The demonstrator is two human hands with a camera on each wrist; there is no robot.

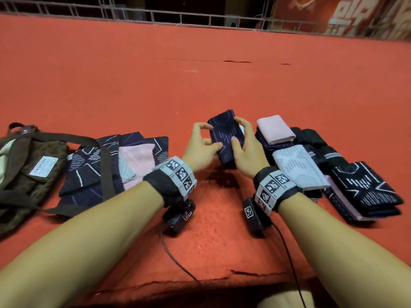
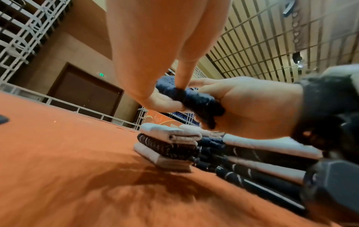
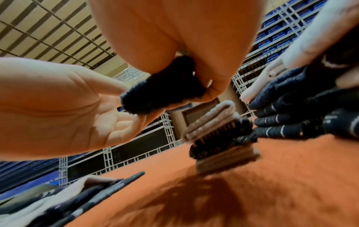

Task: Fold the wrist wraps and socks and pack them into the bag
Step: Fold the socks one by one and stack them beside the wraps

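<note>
I hold a folded navy sock (image 1: pixel 223 138) with purple dashes just above the red surface, mid-table. My left hand (image 1: pixel 209 142) pinches its left edge, thumb on top and fingers beneath. My right hand (image 1: pixel 239 134) grips its right edge, fingers curled over the far end. The left wrist view shows the sock (image 2: pixel 194 99) between my left hand (image 2: pixel 165 101) and right hand (image 2: pixel 233 106). In the right wrist view the sock (image 3: pixel 159 95) is between my right hand (image 3: pixel 209 86) and left hand (image 3: pixel 108 110). A brown bag (image 1: pixel 29 167) lies at the far left.
Unfolded navy and pink pieces (image 1: pixel 124 163) lie flat beside the bag, partly under its strap (image 1: pixel 106 174). Folded pink, white and black pieces (image 1: pixel 311 165) are stacked at the right, close to my right wrist. The red cloth (image 1: pixel 200 74) stretches to a railing (image 1: pixel 178 18) at the back.
</note>
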